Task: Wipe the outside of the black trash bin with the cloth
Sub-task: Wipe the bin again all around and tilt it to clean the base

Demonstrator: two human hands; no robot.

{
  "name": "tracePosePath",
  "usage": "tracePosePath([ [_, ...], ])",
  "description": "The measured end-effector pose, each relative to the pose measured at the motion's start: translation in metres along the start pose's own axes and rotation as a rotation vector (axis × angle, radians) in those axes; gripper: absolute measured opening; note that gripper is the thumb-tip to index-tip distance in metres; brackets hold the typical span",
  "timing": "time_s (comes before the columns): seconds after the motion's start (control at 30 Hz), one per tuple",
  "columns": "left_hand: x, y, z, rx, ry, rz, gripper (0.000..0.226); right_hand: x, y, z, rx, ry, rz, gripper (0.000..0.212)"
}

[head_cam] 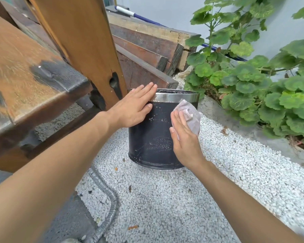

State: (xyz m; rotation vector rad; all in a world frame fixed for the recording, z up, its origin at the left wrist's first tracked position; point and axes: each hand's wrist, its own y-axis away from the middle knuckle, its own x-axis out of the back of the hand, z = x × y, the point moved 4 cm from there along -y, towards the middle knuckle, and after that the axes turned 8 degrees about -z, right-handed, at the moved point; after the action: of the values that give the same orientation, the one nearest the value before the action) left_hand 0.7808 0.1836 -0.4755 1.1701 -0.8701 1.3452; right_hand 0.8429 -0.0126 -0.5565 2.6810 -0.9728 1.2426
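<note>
Black trash bin (153, 137) upright on white gravel (165, 199), beside wooden post (88, 50). Left grip (135, 106) spread flat, fingers straight, against bin's upper left side. Right grip (184, 135) flat, fingers straight, pressing pale cloth (191, 114) onto bin's right side.

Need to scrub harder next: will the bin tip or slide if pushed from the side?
Probably slides rather than tips: the bin is squat and stands on loose gravel. It may be light, since the left hand lies flat against it near the rim, seemingly bracing. Smooth and seemingly wet, it is likely slippery.
</note>
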Motion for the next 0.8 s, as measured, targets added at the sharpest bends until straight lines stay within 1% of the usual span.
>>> tracePosePath([
  [0.1,0.002,-0.001,-0.002,-0.018,-0.017,-0.011,0.06,-0.008,0.009,0.005,0.004,0.02,-0.01,0.051],
  [0.2,0.003,-0.001,-0.003,-0.011,-0.015,-0.023,0.06,-0.02,0.032,0.009,-0.049,0.016,-0.065,0.055],
  [0.3,-0.001,-0.002,-0.002,0.002,0.018,0.014,0.06,-0.036,0.053,0.011,-0.06,0.032,-0.126,0.056],
  [0.5,-0.01,-0.007,-0.007,-0.006,0.044,0.06,0.06,-0.076,0.093,0.017,-0.111,-0.001,-0.172,0.053],
  [0.6,-0.011,-0.008,-0.008,-0.02,0.058,0.058,0.059,-0.094,0.118,0.017,-0.177,-0.066,-0.252,0.053],
  [0.67,-0.011,-0.008,-0.009,-0.023,0.074,0.054,0.059,-0.099,0.129,0.015,-0.232,-0.162,-0.27,0.051],
  [0.73,-0.01,-0.009,-0.01,-0.03,0.074,0.053,0.059,-0.097,0.133,0.011,-0.292,-0.252,-0.249,0.049],
  [0.8,-0.01,-0.008,-0.011,-0.041,0.069,0.059,0.059,-0.088,0.131,0.006,-0.37,-0.307,-0.189,0.047],
])
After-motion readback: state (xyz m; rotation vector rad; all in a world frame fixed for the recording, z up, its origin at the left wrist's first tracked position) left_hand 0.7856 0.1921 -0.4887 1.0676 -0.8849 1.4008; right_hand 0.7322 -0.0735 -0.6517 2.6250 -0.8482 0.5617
